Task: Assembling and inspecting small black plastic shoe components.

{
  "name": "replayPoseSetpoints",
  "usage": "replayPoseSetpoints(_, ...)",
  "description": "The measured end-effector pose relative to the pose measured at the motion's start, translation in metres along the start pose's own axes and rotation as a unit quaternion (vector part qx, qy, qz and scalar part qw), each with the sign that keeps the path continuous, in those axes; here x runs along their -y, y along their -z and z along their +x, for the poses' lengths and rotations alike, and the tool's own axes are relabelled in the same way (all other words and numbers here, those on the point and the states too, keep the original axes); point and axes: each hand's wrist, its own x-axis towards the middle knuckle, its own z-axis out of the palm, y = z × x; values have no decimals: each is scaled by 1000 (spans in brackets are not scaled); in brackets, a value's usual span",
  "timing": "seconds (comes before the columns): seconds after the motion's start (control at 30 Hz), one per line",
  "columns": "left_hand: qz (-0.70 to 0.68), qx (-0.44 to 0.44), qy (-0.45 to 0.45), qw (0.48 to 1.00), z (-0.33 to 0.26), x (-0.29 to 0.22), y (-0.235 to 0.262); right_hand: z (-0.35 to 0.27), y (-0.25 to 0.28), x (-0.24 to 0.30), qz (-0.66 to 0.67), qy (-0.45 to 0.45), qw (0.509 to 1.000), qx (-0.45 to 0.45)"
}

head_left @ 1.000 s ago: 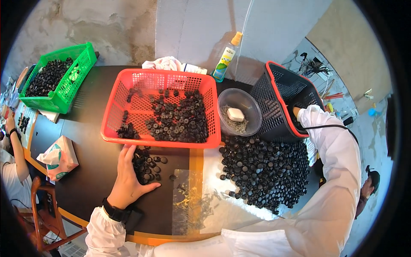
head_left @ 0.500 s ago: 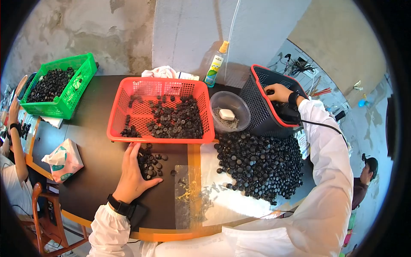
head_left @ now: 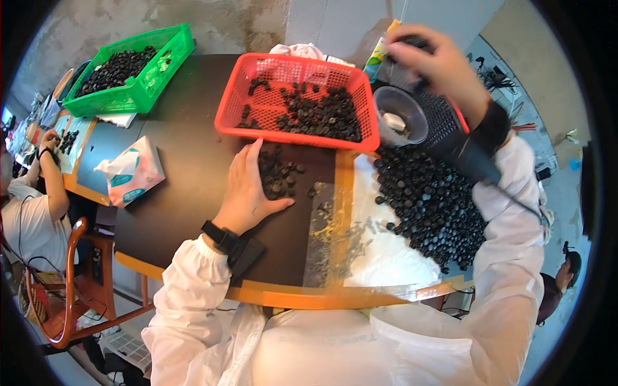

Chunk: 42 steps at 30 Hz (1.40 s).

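My left hand [head_left: 248, 190] rests on the dark table with its thumb spread and fingers stretched, beside a small pile of round black pieces [head_left: 278, 177]. Its fingertips are close to the near wall of the red plastic basket [head_left: 293, 137], which holds many black pieces [head_left: 322, 112]. My right hand [head_left: 444, 67] is raised above the dark grey basket [head_left: 441, 122], its fingers curled around something dark. Motion smears it, so I cannot make out the thing held. Below my right forearm lies a large heap of round black caps [head_left: 434, 206].
A clear round tub [head_left: 421, 128] with a white block stands right of the red basket, near a spray bottle [head_left: 374, 61]. Left are a tissue box [head_left: 151, 168] and a green basket [head_left: 138, 96] of black pieces. Another person [head_left: 38, 209] sits at the far left.
My right hand has come up out of the dark grey basket, with something dark in its fingers. My left hand stays by the small pile. The whole view has shifted.
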Motion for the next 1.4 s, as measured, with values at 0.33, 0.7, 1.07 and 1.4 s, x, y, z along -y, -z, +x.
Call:
replayPoseSetpoints(0.33, -5, 16, -6, 1000, -7, 11, 11, -37, -207, -21, 37, 17, 990, 135)
replayPoseSetpoints(0.7, -210, 0, 47, 977, -7, 19, 8, -39, -250, -31, -170, 118, 973, 107)
replayPoseSetpoints(1.07, -143, 19, 38, 989, -6, 16, 12, -33, -249, -37, -208, 199, 947, 142)
replayPoseSetpoints(1.4, -153, -4, -31, 988, -5, 29, 15, -36, -243, -39, -179, 222, 945, 158)
